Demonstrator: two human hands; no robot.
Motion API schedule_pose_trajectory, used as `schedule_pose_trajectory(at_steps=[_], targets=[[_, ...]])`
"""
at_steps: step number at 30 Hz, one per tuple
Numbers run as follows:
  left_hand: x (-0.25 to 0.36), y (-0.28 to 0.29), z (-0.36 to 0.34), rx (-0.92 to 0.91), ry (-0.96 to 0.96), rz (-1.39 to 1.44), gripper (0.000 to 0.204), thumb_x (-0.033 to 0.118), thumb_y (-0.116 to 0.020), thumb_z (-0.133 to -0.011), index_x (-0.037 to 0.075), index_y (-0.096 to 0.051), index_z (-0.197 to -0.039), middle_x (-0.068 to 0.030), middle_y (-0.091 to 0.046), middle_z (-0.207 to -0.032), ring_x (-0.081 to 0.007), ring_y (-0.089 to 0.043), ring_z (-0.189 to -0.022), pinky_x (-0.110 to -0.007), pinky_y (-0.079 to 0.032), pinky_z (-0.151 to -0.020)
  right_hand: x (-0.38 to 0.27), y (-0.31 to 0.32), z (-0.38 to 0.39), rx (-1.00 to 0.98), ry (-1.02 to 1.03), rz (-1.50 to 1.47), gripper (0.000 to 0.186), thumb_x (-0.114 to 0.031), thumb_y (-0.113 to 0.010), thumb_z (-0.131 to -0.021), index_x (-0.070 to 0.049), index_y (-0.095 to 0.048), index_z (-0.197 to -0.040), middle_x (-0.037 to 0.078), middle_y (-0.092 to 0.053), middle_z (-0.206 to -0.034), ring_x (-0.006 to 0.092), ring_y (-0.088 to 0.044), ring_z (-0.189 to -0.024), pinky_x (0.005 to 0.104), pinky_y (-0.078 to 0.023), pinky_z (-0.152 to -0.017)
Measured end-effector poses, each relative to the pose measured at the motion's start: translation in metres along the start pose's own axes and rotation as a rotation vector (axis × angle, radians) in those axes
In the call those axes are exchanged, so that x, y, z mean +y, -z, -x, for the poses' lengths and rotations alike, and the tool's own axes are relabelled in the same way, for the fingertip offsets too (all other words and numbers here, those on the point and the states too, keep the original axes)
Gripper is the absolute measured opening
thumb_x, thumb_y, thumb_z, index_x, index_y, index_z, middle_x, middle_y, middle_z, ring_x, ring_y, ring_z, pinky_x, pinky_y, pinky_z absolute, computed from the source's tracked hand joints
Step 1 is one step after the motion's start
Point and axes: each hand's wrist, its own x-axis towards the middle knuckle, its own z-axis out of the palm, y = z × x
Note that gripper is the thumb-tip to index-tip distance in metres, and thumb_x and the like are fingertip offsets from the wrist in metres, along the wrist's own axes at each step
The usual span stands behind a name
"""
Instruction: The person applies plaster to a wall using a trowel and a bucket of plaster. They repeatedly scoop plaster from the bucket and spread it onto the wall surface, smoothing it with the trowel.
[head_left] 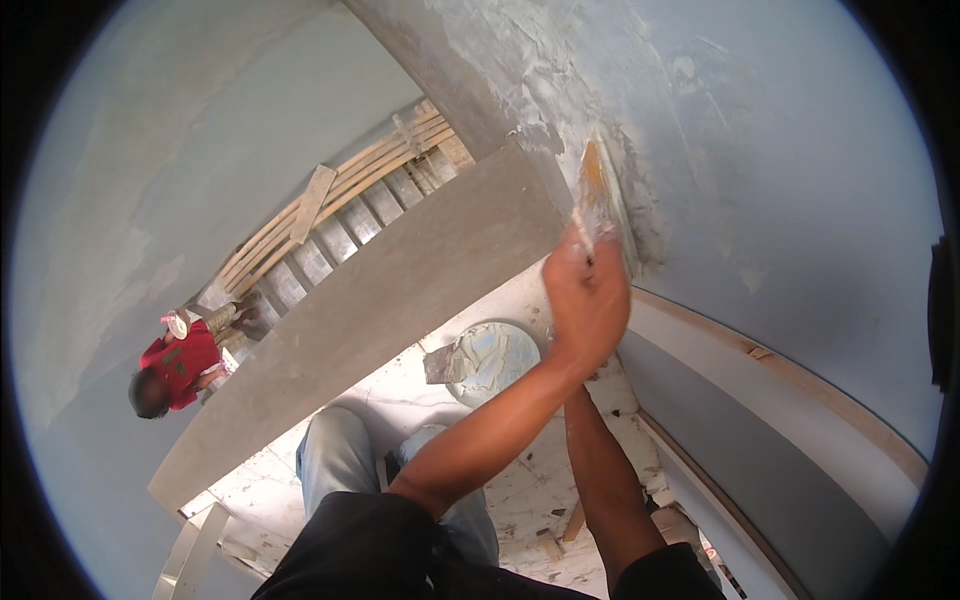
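Note:
My left hand (pixel 585 295) is closed on a long plaster-smeared trowel (pixel 598 185) with a yellowish patch, held along the patchy plastered wall (pixel 670 130) at the upper right. My right forearm (pixel 605 470) rises behind the left one; that hand is mostly hidden behind my left hand and wrist, so its grip cannot be seen. Below and left of my hands, a round pale bucket (pixel 495 355) holds whitish compound, with a grey flat scraper (pixel 440 368) at its left side.
A broad grey sloping slab (pixel 350 310) crosses beside my legs. Beyond it are stairs (pixel 355 220) with wooden rails (pixel 280 240) and a person in a red shirt (pixel 180 365). A wooden strip (pixel 830 400) runs along the right wall. A pale frame (pixel 185 560) stands at lower left.

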Motion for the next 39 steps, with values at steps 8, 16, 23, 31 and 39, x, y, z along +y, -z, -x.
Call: schedule_pose_trajectory(at_steps=[8,16,23,31,39], targets=[[-0.066,0.063,-0.065,0.141,-0.071,-0.034,0.020,0.008,-0.048,-0.093,-0.003,-0.062,-0.101,0.0001,-0.059,-0.079,-0.0077,-0.050,-0.067,-0.027,-0.041,-0.056,-0.011,0.009,0.013,0.008,0.031,-0.021,0.131,-0.082,-0.057,-0.067,-0.018,0.025,-0.147,0.034,0.024,-0.148,0.0585,0.010,-0.136,0.0706,-0.016,-0.105],[-0.040,0.019,-0.063,-0.016,-0.157,-0.406,0.022,0.008,-0.048,-0.092,-0.006,-0.060,-0.103,-0.0065,-0.056,-0.066,-0.0109,-0.049,-0.060,-0.030,-0.042,-0.056,-0.006,0.005,0.019,-0.023,0.046,-0.046,0.131,-0.082,-0.058,-0.067,-0.018,0.026,-0.146,0.034,0.027,-0.147,0.0590,0.015,-0.135,0.0719,-0.009,-0.105],[-0.017,0.034,-0.005,0.060,-0.249,-0.186,0.025,0.014,-0.046,-0.097,-0.004,-0.060,-0.109,-0.0008,-0.056,-0.070,-0.0082,-0.048,-0.065,-0.027,-0.041,-0.057,0.024,-0.014,-0.004,0.003,0.034,-0.114,0.131,-0.081,-0.058,-0.068,-0.018,0.026,-0.146,0.034,0.028,-0.146,0.0592,0.016,-0.135,0.0718,-0.007,-0.105],[-0.067,0.017,-0.043,0.194,-0.428,-0.443,0.028,0.010,-0.049,-0.094,-0.005,-0.058,-0.116,-0.0137,-0.058,-0.070,-0.0153,-0.055,-0.062,-0.032,-0.046,-0.059,0.026,-0.036,-0.003,0.025,0.008,-0.068,0.130,-0.081,-0.057,-0.068,-0.019,0.026,-0.146,0.032,0.031,-0.146,0.0574,0.016,-0.136,0.0674,-0.005,-0.108],[-0.078,0.091,-0.009,0.143,-0.241,-0.165,0.027,0.010,-0.049,-0.095,-0.004,-0.059,-0.115,-0.0077,-0.065,-0.094,-0.0117,-0.058,-0.086,-0.028,-0.047,-0.074,0.030,-0.034,0.020,-0.019,0.051,-0.108,0.129,-0.080,-0.058,-0.069,-0.019,0.025,-0.147,0.033,0.029,-0.147,0.0576,0.015,-0.136,0.0677,-0.006,-0.108]])
